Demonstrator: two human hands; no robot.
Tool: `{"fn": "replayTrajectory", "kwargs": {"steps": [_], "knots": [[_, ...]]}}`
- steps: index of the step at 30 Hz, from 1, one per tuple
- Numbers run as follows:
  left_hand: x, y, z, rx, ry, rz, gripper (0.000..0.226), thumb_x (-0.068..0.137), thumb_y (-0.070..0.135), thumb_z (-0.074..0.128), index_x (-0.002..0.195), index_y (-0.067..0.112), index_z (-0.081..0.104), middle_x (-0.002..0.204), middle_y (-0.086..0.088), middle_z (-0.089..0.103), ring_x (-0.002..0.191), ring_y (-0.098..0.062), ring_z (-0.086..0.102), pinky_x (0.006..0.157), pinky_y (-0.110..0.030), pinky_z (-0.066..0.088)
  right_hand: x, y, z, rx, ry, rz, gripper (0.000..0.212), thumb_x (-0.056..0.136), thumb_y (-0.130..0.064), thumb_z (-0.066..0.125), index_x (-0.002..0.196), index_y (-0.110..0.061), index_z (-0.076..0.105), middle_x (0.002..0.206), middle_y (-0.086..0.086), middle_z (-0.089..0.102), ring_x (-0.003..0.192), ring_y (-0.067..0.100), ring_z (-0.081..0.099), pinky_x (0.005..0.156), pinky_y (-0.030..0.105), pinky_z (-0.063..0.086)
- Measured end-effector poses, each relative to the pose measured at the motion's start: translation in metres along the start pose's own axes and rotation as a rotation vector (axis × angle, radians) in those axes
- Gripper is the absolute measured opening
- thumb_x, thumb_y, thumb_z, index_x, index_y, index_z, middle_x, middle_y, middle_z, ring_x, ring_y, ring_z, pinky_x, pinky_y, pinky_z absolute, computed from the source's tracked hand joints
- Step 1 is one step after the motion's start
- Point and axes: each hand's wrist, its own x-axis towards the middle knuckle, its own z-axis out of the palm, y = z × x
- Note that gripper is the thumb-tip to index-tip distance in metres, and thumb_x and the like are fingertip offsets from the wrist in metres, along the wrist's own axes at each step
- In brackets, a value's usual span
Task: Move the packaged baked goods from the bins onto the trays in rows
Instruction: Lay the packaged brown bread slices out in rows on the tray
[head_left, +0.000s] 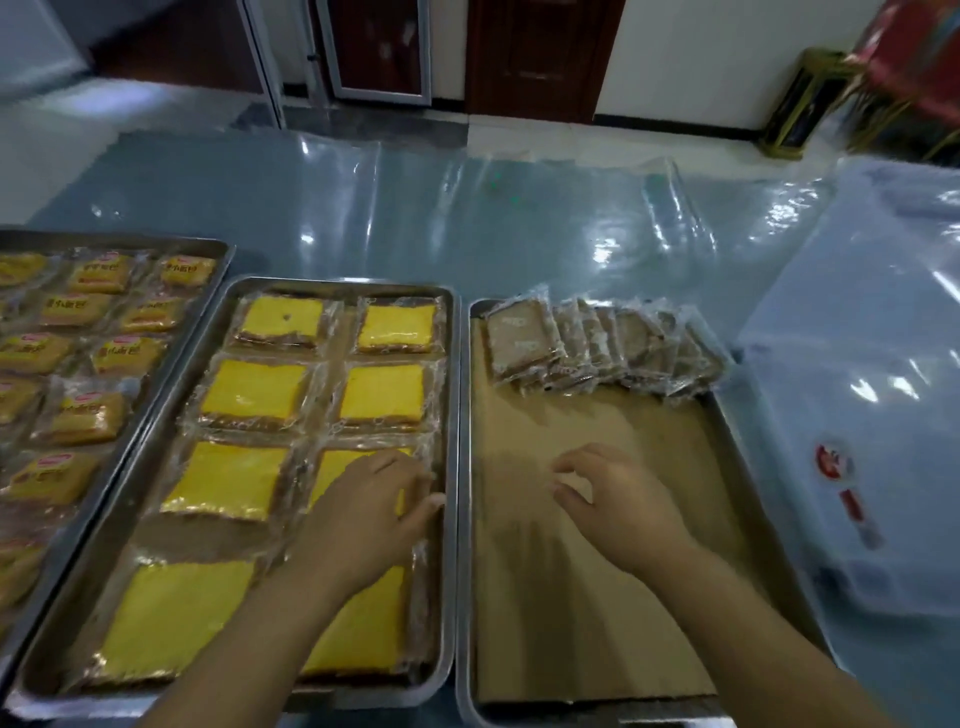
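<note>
Mostly filled, the middle tray (451, 395) holds yellow packaged cakes (254, 389) in two columns at lower centre. The left hand (363, 519) rests on the right-column pack of the third row, fingers laid out fairly straight toward the tray's right rim, gripping nothing. Just right of it, touching or nearly so, the right tray (737, 478) is lined with brown paper (597, 623); a row of overlapping brown packs (597, 343) leans along its far end. The right hand (618, 499) hovers over the paper, fingers loosely curled and empty. At far left, a third tray (130, 240) carries orange-labelled packs (98, 275). A white bin (857, 364) under clear film sits at right on the plastic-covered table (415, 218).
</note>
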Motion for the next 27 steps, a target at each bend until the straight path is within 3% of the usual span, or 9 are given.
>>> {"fn": "replayTrajectory", "kwargs": {"steps": [4,10,13,17,23,27], "knots": [[0.036,0.031,0.016,-0.019,0.003,0.004,0.016,0.088,0.036,0.059,0.100,0.028,0.065,0.093,0.014,0.055,0.089,-0.010,0.051,0.072,-0.028,0.043,0.025,0.038,-0.018,-0.027,0.044,0.119,0.024,0.088,-0.038,0.058,0.107,-0.025,0.064,0.104,-0.008,0.064,0.088,0.014,0.059,0.068,0.027,0.045],[0.110,0.036,0.024,0.009,-0.041,-0.004,0.024,0.089,0.036,0.059,0.110,0.026,0.062,0.109,0.008,0.057,0.103,-0.013,0.052,0.082,-0.027,0.043,0.085,0.063,-0.033,-0.048,0.097,0.216,0.026,0.089,-0.041,0.054,0.108,-0.024,0.059,0.097,-0.006,0.063,0.083,0.013,0.058,0.067,0.030,0.049],[0.153,0.031,0.027,0.035,-0.074,-0.001,0.037,0.086,0.037,0.062,0.121,0.025,0.056,0.122,0.005,0.052,0.113,-0.013,0.047,0.088,-0.024,0.038,0.113,0.064,-0.031,-0.089,0.104,0.230,0.021,0.089,-0.042,0.054,0.094,-0.022,0.056,0.085,-0.005,0.057,0.073,0.012,0.052,0.057,0.028,0.044],[0.210,0.025,0.032,0.055,-0.118,0.001,0.059,0.081,0.035,0.068,0.134,0.021,0.045,0.136,-0.002,0.044,0.127,-0.024,0.036,0.105,-0.037,0.033,0.141,0.064,-0.023,-0.123,0.020,0.244,0.026,0.087,-0.049,0.056,0.087,-0.023,0.050,0.088,-0.005,0.047,0.076,0.014,0.049,0.062,0.030,0.046],[0.269,0.017,0.053,0.022,-0.224,0.002,0.076,0.084,0.034,0.066,0.146,0.024,0.023,0.150,0.000,0.030,0.137,-0.024,0.020,0.109,-0.038,0.023,0.149,0.072,-0.011,-0.053,-0.017,0.313,0.026,0.086,-0.039,0.059,0.109,-0.027,0.055,0.105,-0.006,0.047,0.076,0.012,0.052,0.057,0.024,0.037],[0.289,0.015,0.060,-0.017,-0.342,0.000,0.081,0.081,0.034,0.070,0.146,0.023,0.024,0.149,-0.001,0.032,0.136,-0.026,0.023,0.108,-0.038,0.025,0.147,0.077,-0.008,0.037,0.009,0.305,0.024,0.089,-0.034,0.059,0.112,-0.029,0.057,0.097,-0.006,0.050,0.074,0.006,0.050,0.055,0.017,0.034]]}}
